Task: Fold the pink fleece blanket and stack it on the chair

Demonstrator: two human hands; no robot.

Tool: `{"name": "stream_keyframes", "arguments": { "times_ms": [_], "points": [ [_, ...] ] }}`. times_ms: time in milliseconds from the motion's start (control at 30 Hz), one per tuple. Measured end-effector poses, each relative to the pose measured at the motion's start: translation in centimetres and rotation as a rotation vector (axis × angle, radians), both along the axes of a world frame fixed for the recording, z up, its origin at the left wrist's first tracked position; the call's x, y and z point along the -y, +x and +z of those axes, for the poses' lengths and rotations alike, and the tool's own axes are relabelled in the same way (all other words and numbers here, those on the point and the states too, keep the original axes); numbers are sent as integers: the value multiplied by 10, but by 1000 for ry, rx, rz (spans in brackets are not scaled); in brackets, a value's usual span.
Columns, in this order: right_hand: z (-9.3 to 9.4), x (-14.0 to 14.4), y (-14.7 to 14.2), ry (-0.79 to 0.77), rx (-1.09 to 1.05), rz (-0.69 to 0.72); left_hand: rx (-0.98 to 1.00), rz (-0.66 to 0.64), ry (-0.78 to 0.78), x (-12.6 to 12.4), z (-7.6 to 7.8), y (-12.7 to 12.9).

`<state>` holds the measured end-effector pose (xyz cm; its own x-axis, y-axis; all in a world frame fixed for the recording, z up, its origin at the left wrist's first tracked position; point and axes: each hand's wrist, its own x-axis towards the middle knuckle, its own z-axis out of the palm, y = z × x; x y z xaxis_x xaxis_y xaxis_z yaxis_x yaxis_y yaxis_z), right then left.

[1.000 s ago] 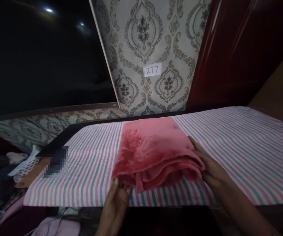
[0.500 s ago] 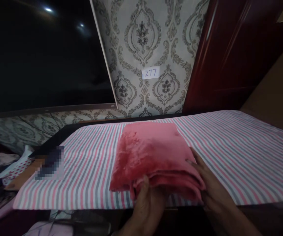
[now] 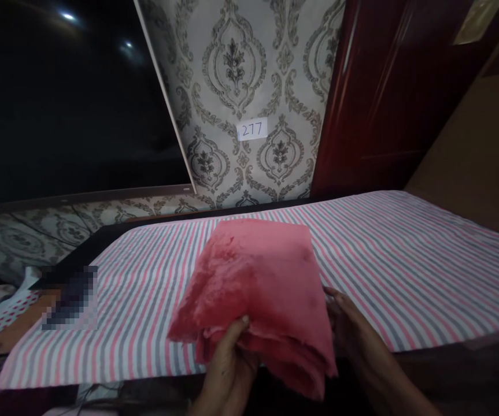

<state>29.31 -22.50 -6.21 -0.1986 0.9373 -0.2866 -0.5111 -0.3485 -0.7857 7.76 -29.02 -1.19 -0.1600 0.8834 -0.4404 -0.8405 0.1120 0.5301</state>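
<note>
A folded pink plush cloth (image 3: pixel 266 271) lies in several layers at the front of the striped cover, its near edge overhanging the front. My left hand (image 3: pixel 232 358) grips this near edge, thumb on top and fingers tucked underneath. Along the right side of the plush cloth is my right hand (image 3: pixel 353 323), fingers stretched out against or just beside its edge. Contact there is hard to make out, since part of that hand is dark and blurred.
A pink, grey and white striped cover (image 3: pixel 383 260) spreads over the table. Behind stand a large black screen (image 3: pixel 71 104), patterned wallpaper with a paper label (image 3: pixel 252 129) and a dark red door (image 3: pixel 379 98). A brown board-like thing (image 3: pixel 483 144) is at right; clothes (image 3: pixel 6 318) lie at left.
The near edge of the plush cloth has come toward me and slightly left, with my left hand. My right hand's fingers have slid off its top to the right edge. The view has shifted a little.
</note>
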Motion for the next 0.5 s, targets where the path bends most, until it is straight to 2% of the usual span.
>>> {"name": "stream_keyframes", "arguments": {
  "times_ms": [100,233,400,500],
  "points": [
    [6,-24,8,-29,-34,43,-90,-12,-52,-1,5,-6],
    [14,-59,3,-36,-86,142,-195,10,-85,7,20,-25],
    [14,-90,-4,21,-125,35,-316,103,-179,31,29,-75],
    [17,-94,-7,43,-39,78,-320,123,-197,38,33,-104]
  ]
}}
